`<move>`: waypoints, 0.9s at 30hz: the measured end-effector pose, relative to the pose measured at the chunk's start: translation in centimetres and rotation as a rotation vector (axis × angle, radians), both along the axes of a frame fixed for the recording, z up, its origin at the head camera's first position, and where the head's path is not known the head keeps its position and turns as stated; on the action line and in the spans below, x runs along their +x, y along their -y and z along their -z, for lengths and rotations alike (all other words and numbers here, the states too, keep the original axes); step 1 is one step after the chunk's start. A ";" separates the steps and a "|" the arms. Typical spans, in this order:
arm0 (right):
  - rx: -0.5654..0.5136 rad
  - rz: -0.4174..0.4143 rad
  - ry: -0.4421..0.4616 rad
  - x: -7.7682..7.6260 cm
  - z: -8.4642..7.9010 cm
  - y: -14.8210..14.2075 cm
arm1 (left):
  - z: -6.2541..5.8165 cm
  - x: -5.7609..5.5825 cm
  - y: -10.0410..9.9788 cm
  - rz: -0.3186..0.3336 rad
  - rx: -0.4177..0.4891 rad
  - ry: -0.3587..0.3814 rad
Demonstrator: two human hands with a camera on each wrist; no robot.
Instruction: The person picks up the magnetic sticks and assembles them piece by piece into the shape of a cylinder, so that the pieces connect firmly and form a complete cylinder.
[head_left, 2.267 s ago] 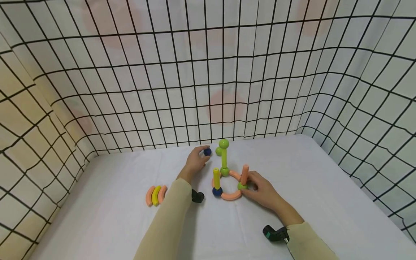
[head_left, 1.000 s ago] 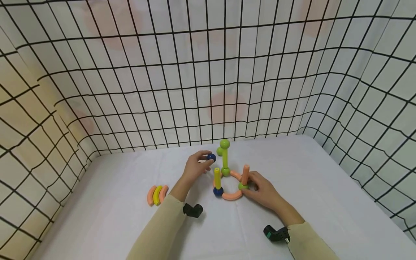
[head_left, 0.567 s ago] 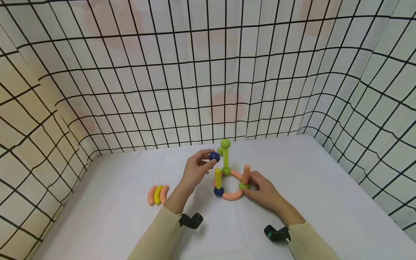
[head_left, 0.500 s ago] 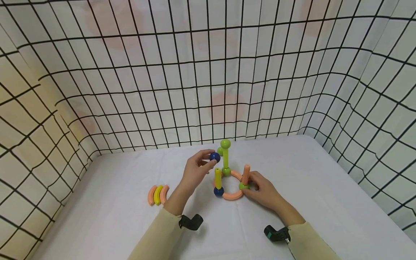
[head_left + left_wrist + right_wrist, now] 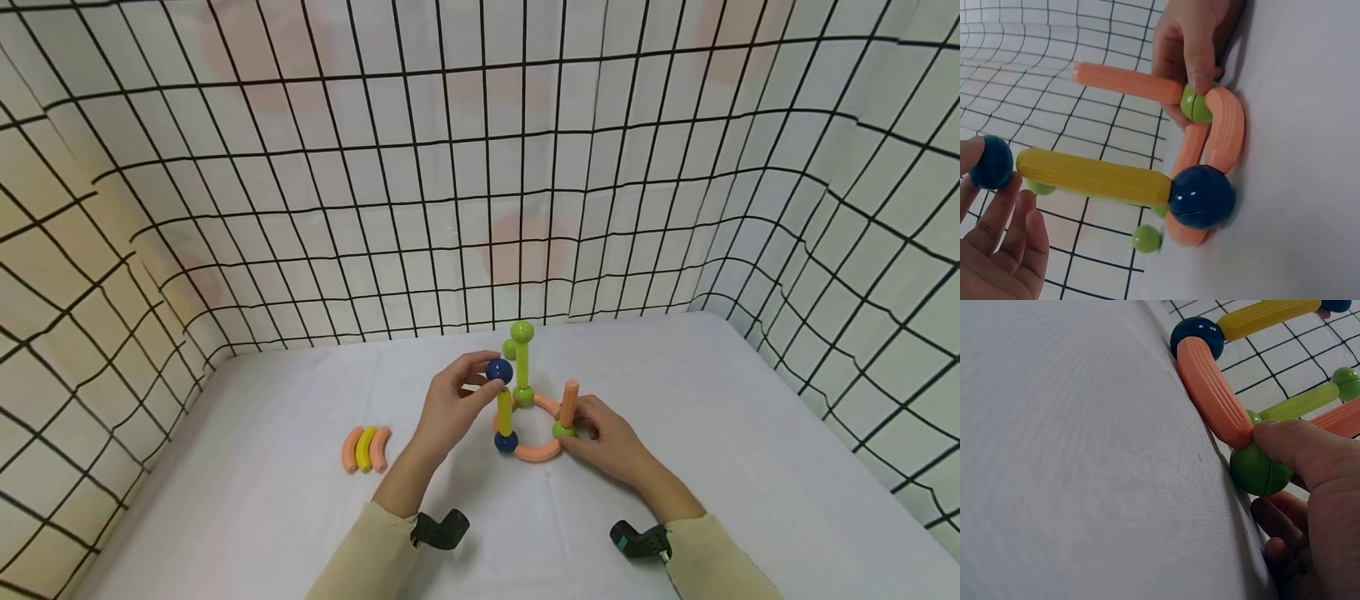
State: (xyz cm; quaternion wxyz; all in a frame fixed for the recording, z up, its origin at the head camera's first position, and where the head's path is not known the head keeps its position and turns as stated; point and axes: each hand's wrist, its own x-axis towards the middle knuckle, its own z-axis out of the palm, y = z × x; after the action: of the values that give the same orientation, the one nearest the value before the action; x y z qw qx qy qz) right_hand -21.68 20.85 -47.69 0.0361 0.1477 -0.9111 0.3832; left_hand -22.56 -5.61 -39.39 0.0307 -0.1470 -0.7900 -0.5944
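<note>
My left hand (image 5: 452,402) pinches a dark blue ball (image 5: 992,162) between thumb and fingers. The ball is right at the top end of an upright yellow rod (image 5: 1094,177), with a sliver of gap showing in the left wrist view. That rod stands on another blue ball (image 5: 1202,197) in a ring of curved orange pieces (image 5: 537,452). On the ring's right, my right hand (image 5: 609,439) grips a green ball (image 5: 1260,469), which bears an upright orange rod (image 5: 570,402). A green rod (image 5: 522,364) topped by a green ball (image 5: 522,332) rises from the ring's far side.
A loose green ball (image 5: 510,349) lies behind the ring. Two curved orange pieces and a curved yellow piece (image 5: 363,449) lie side by side at the left on the white cloth (image 5: 247,500). Black grid netting (image 5: 491,196) surrounds the table's back and sides.
My left hand picked up the blue ball from beside the loose green one and carried it right and nearer, over the yellow rod. My right hand has stayed on the green ball.
</note>
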 end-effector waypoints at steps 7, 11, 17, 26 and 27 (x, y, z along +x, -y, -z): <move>-0.012 -0.006 0.008 0.0 0.1 -0.1 | 0.3 0.4 -0.2 0.031 -0.004 -0.014; -0.026 -0.011 0.000 0.0 0.0 -0.1 | 0.6 0.5 -0.3 0.042 -0.007 -0.041; -0.020 -0.011 -0.009 0.0 0.0 -0.1 | 0.8 0.5 -0.4 0.050 0.011 -0.058; -0.019 -0.008 -0.007 -0.1 0.1 -0.2 | 1.4 0.3 -0.2 0.078 0.025 -0.046; -0.018 -0.006 -0.005 -0.1 0.1 -0.2 | 1.4 0.2 -0.2 0.082 0.026 -0.046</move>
State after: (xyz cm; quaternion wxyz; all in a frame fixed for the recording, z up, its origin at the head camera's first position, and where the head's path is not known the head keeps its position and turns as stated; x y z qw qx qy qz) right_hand -21.78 21.02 -47.81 0.0384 0.1509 -0.9071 0.3910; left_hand -22.33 -5.41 -40.78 0.0265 -0.1926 -0.7746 -0.6019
